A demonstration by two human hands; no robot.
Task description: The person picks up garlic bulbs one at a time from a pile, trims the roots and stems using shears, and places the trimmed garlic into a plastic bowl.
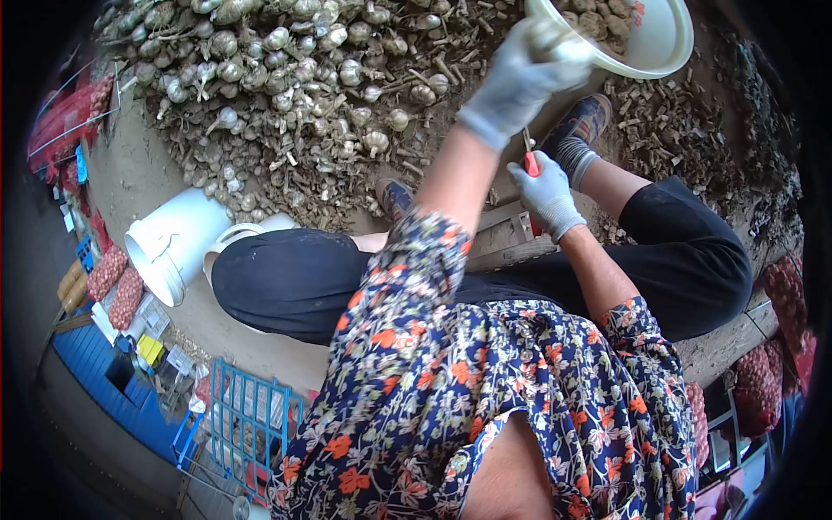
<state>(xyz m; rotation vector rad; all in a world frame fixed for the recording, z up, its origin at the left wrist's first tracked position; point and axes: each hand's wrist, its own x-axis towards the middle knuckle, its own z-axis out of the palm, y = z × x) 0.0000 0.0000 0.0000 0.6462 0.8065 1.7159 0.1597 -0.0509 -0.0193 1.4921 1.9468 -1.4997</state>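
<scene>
My left hand [524, 82], in a pale glove and blurred by motion, is at the near rim of a white bucket [674, 48] holding bulbs. Its fingers are closed around a whitish garlic bulb [548, 39], itself smeared. Below it, my right hand [548, 195], also gloved, grips a red-handled cutting tool [531, 163] whose narrow metal end points up toward my left wrist. A large heap of garlic bulbs [347, 74] with dry stems lies ahead and to the left.
Cut stems [667, 130] litter the ground at the right. Between my legs is a low wooden piece [503, 232]. White buckets [186, 230] lie at the left. Red net sacks [758, 386] and a blue-green metal rack [251, 416] stand farther out.
</scene>
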